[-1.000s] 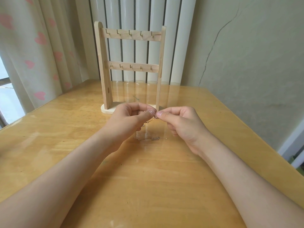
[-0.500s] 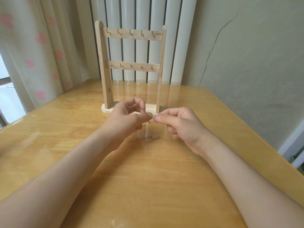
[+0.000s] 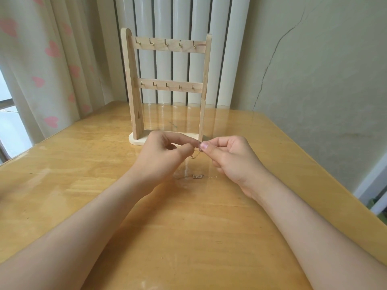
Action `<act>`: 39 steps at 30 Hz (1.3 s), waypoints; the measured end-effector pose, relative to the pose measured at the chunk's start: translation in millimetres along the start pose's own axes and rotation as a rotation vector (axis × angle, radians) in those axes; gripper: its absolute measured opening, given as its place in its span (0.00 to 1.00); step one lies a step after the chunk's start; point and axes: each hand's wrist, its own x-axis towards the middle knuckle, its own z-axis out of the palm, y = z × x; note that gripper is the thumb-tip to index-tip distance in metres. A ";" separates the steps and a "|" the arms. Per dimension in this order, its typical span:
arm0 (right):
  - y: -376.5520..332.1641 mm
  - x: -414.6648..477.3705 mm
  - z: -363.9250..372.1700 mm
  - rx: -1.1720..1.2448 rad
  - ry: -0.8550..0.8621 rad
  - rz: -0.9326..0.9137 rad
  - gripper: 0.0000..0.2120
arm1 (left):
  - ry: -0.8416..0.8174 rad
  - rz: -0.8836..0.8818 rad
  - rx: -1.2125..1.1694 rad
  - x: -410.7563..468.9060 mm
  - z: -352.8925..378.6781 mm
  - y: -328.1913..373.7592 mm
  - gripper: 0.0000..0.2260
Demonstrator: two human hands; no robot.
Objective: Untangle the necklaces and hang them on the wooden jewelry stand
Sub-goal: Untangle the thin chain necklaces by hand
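A thin gold necklace chain (image 3: 195, 155) is pinched between my left hand (image 3: 165, 155) and my right hand (image 3: 232, 158), fingertips almost touching just above the table. The chain droops below my fingers to a small number pendant (image 3: 198, 176) lying on the table. Behind my hands stands the wooden jewelry stand (image 3: 165, 86), upright, with two rails of small brass hooks; nothing hangs on any hook. Much of the chain is too fine to trace.
The glossy wooden table (image 3: 83, 164) runs to an edge on the right. A white radiator (image 3: 182, 17) and a cracked wall stand behind the stand, and a heart-print curtain (image 3: 41, 59) hangs at the left.
My hands stay together at the same spot; the fingers of my left hand have shifted slightly on the chain. The pendant has not moved.
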 end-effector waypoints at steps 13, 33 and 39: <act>-1.8 -2.8 6.2 -0.008 0.029 -0.020 0.14 | 0.026 -0.102 -0.114 0.6 3.2 -5.9 0.06; -4.1 0.1 8.3 0.065 0.007 0.041 0.08 | 0.002 -0.057 0.036 -0.4 10.5 -5.0 0.06; -2.4 3.3 9.5 0.110 -0.047 0.056 0.05 | -0.023 -0.213 -0.180 1.2 10.1 0.4 0.07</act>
